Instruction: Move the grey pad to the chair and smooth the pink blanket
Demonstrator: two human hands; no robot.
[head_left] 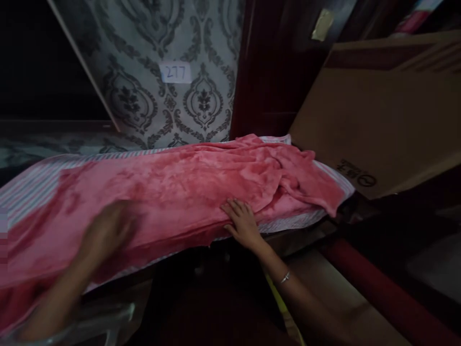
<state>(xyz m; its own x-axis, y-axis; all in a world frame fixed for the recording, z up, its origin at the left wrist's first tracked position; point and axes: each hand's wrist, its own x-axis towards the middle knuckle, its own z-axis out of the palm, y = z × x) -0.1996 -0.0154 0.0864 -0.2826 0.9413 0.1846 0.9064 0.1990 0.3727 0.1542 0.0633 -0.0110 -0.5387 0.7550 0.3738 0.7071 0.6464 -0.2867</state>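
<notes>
From the head view, the pink blanket [173, 187] could ruck up or slide off the near edge if the right hand [243, 222] pushes sideways, since its fingers only lie flat, slightly spread, and pinch nothing. Dragging could also shift the striped cloth [39, 185] beneath. The blanket runs under the right fingers and on past them to bunched folds on their far right side; to their left it spreads smoother, passing beneath the left hand [110, 228]. That hand is blurred, so I can't tell whether it touches the fabric or how far its fingers are closed.
</notes>
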